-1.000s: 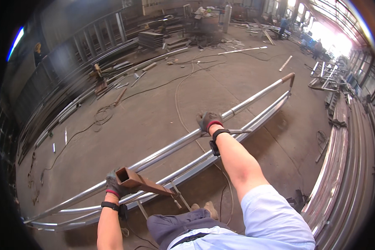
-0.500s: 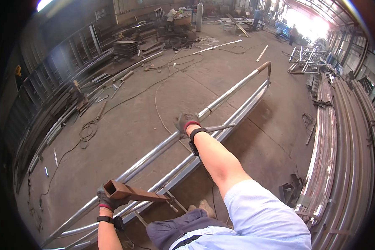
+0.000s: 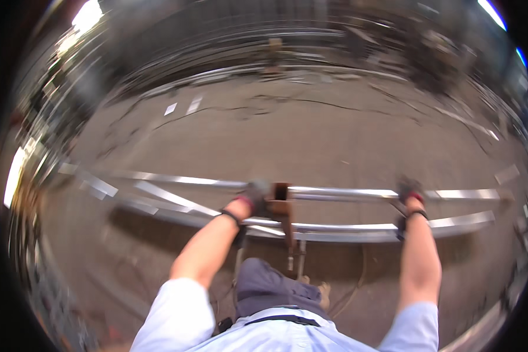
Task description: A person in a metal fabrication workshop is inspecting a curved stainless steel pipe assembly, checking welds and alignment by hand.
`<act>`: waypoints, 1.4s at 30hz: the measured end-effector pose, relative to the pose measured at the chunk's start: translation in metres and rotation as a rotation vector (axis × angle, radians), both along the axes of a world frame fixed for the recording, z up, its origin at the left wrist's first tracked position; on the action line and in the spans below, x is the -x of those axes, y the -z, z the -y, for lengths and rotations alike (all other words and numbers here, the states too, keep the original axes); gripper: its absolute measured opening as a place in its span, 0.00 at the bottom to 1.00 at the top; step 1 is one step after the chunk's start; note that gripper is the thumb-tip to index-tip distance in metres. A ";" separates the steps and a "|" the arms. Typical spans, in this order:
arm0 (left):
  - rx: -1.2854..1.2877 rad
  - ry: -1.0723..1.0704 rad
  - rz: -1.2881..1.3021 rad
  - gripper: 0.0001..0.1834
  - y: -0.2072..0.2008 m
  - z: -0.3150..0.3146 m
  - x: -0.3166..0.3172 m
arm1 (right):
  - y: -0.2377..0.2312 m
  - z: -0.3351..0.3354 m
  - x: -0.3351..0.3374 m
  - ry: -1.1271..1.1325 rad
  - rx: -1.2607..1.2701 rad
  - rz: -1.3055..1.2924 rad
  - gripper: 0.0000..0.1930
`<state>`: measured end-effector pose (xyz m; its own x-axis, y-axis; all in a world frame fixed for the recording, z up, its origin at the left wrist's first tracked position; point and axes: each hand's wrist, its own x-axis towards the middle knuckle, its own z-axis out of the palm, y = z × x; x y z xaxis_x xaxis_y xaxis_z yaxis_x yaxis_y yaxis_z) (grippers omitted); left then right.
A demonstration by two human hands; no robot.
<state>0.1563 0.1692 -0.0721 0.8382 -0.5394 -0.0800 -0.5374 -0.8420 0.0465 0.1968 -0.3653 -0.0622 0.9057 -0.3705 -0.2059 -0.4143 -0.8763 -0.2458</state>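
A long frame of shiny metal tubes (image 3: 343, 193) lies across the view in front of my body, its upper tube running roughly level. My left hand (image 3: 257, 195), in a dark glove, is closed around that upper tube. Just right of it, a rusty brown square tube (image 3: 286, 218) crosses the frame's rails, its open end upward. Farther right, my right hand (image 3: 410, 190) grips the same upper tube, also gloved. Motion blur smears the fingers of both hands. Below, thin metal legs (image 3: 301, 258) show near my knees.
Cables (image 3: 311, 101) trail over the brown concrete floor (image 3: 229, 141) beyond the frame. Long metal stock (image 3: 211, 76) and clutter line the far side. Blurred bright metal pieces (image 3: 29, 152) stand at the left rim. My shoes (image 3: 324, 293) are below the frame.
The view has swung left, so the frame, slanted before, now runs across the picture. Both hands stay on the upper tube; the brown square tube still sits beside my left hand.
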 end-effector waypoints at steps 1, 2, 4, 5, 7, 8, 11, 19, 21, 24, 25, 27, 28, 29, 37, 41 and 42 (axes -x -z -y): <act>-0.067 -0.094 -0.046 0.27 -0.006 -0.011 0.006 | -0.017 -0.016 -0.010 -0.020 0.063 -0.075 0.23; -0.186 -0.106 0.022 0.27 -0.007 -0.012 0.019 | -0.024 -0.025 -0.006 -0.292 0.295 -0.115 0.24; -0.037 -0.102 -0.023 0.42 -0.060 0.020 0.022 | 0.034 0.044 -0.014 -0.082 0.082 0.271 0.24; -0.039 -0.097 -0.011 0.45 -0.049 0.010 0.022 | 0.024 0.026 -0.020 -0.071 -0.071 0.282 0.25; 0.098 -0.025 0.075 0.46 -0.064 0.028 0.020 | 0.023 0.051 -0.014 -0.051 -0.245 0.387 0.29; 0.129 -0.021 0.141 0.45 -0.056 0.020 0.026 | 0.031 0.046 -0.025 -0.069 -0.227 0.381 0.29; 0.140 -0.052 0.118 0.36 -0.053 0.012 0.033 | 0.042 0.040 -0.041 -0.106 -0.258 0.379 0.31; 0.129 -0.024 0.178 0.38 -0.053 0.018 0.026 | 0.067 0.080 -0.065 -0.078 -0.255 0.352 0.35; 0.116 -0.040 0.147 0.38 -0.053 0.016 0.025 | 0.067 0.082 -0.068 -0.099 -0.248 0.315 0.35; 0.109 -0.040 0.103 0.33 -0.063 0.014 0.029 | 0.064 0.084 -0.072 -0.132 -0.242 0.240 0.35; 0.115 -0.029 0.090 0.30 -0.066 0.014 0.031 | 0.063 0.084 -0.072 -0.149 -0.242 0.201 0.36; 0.131 -0.026 0.113 0.30 -0.065 0.015 0.031 | 0.069 0.085 -0.072 -0.113 -0.274 0.246 0.36; 0.147 -0.023 0.135 0.30 -0.064 0.016 0.032 | 0.072 0.087 -0.071 -0.077 -0.305 0.289 0.36; 0.147 -0.019 0.137 0.30 -0.065 0.017 0.032 | 0.073 0.090 -0.071 -0.074 -0.304 0.292 0.36; 0.130 -0.045 0.127 0.36 -0.058 0.016 0.030 | 0.050 0.062 -0.056 -0.067 -0.287 0.277 0.37; 0.151 -0.013 0.158 0.34 -0.059 0.015 0.031 | 0.059 0.076 -0.062 -0.093 -0.246 0.276 0.37; 0.161 -0.005 0.162 0.33 -0.059 0.016 0.031 | 0.063 0.082 -0.064 -0.116 -0.261 0.273 0.37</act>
<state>0.1256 0.1536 -0.0135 0.8359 -0.5300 0.1427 -0.5445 -0.8335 0.0939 0.2607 -0.4477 -0.1255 0.9730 -0.2294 -0.0254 -0.2047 -0.8070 -0.5539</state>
